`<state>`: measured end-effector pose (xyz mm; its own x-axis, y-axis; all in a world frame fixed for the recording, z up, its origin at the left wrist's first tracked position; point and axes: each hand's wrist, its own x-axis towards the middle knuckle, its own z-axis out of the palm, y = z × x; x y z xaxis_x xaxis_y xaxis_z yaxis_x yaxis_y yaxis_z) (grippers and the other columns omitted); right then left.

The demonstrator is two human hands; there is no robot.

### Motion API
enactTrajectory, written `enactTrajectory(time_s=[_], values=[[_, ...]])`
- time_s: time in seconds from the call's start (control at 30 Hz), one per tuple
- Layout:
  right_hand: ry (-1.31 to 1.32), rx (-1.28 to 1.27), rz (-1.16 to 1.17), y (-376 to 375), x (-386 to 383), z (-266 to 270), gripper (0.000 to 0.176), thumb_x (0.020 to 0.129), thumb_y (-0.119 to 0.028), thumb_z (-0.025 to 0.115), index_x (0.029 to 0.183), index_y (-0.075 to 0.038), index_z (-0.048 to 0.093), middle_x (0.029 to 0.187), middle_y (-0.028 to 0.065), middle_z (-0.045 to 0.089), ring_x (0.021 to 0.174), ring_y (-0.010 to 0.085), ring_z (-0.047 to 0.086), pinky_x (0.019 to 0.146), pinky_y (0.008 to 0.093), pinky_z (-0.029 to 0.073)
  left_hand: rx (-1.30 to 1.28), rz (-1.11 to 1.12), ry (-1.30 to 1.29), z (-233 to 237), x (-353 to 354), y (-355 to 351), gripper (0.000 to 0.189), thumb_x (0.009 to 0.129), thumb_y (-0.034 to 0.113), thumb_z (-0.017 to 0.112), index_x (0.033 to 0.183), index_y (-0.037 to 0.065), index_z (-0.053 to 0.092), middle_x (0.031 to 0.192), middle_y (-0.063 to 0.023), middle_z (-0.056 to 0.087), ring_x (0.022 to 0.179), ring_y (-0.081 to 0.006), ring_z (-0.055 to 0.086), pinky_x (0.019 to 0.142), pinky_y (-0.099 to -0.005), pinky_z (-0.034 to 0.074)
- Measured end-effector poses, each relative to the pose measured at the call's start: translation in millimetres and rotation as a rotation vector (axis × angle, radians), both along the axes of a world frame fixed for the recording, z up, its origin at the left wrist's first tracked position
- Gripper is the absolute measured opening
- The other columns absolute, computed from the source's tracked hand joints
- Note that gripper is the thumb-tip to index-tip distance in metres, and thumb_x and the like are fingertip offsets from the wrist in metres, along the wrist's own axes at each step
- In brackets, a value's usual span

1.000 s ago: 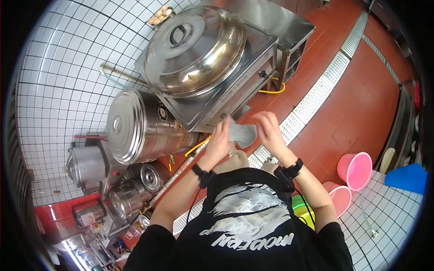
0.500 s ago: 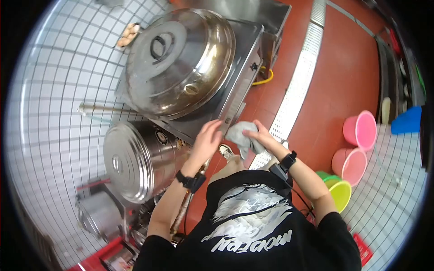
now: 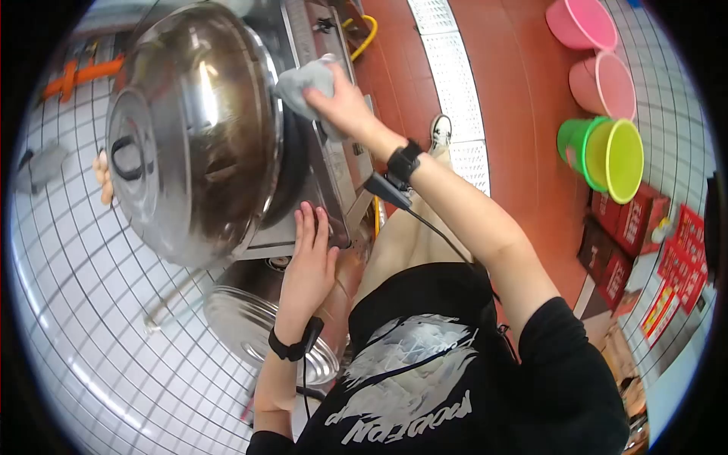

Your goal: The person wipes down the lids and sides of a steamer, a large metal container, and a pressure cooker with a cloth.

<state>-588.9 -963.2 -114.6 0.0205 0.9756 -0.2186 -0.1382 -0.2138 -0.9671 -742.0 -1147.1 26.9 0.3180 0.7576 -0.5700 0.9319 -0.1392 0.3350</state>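
At upper centre of the frame, our right hand [image 3: 343,105] clenched its grip on a grey cloth [image 3: 302,80] against the domed steel lid [image 3: 189,129]; mid-frame, our left hand [image 3: 311,258] lay flat, grip released, on the stove [image 3: 341,193].

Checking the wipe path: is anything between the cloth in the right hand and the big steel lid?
Nothing visible. The right hand presses the grey cloth against the domed lid at its rim; the left hand rests flat on the stove top, off to the side.
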Motion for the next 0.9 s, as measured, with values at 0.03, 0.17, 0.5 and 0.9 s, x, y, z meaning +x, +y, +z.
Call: enactTrajectory(time_s=[0.03, 0.17, 0.5, 0.9], values=[[-0.026, 0.054, 0.012, -19.2, 1.7, -3.5, 0.062, 0.082, -0.033, 0.067, 0.134, -0.004, 0.048, 0.118, 0.0295, 0.062, 0.114, 0.0457, 0.059, 0.097, 0.0477, 0.048, -0.010, -0.028, 0.001, 0.7, 1.0, 0.8, 0.069, 0.097, 0.010, 0.054, 0.156, 0.000, 0.020, 0.163, -0.0248, 0.007, 0.150, -0.0416, 0.014, 0.118, -0.0420, 0.029], [-0.073, 0.200, 0.106, -143.5, 5.4, -0.1, 0.078, 0.079, -0.019, 0.070, 0.146, -0.001, 0.034, 0.141, 0.0256, 0.045, 0.130, 0.0433, 0.048, 0.107, 0.0445, 0.042, -0.009, -0.067, 0.023, -0.9, -0.3, 3.3, 0.071, 0.095, 0.009, 0.057, 0.156, 0.000, 0.021, 0.163, -0.0249, 0.008, 0.150, -0.0416, 0.014, 0.116, -0.0421, 0.033], [-0.010, -0.125, -0.335, -165.9, -51.5, -25.0, 0.050, 0.095, -0.018, 0.058, 0.136, 0.002, 0.038, 0.134, 0.0276, 0.044, 0.127, 0.0438, 0.044, 0.107, 0.0444, 0.036, 0.048, -0.063, 0.051, -0.2, 10.9, -0.6, 0.082, 0.092, 0.017, 0.067, 0.156, 0.000, 0.019, 0.164, -0.0231, 0.008, 0.150, -0.0417, 0.016, 0.112, -0.0420, 0.040], [-0.598, -0.134, 0.286, -163.2, 40.0, -109.0, 0.054, 0.088, -0.020, 0.066, 0.130, 0.003, 0.041, 0.111, 0.0296, 0.053, 0.108, 0.0499, 0.054, 0.094, 0.0497, 0.047, 0.096, -0.074, 0.109, -2.4, 11.0, -6.6, 0.082, 0.092, 0.020, 0.066, 0.157, 0.002, 0.019, 0.164, -0.0216, 0.009, 0.150, -0.0392, 0.018, 0.106, -0.0397, 0.047]])
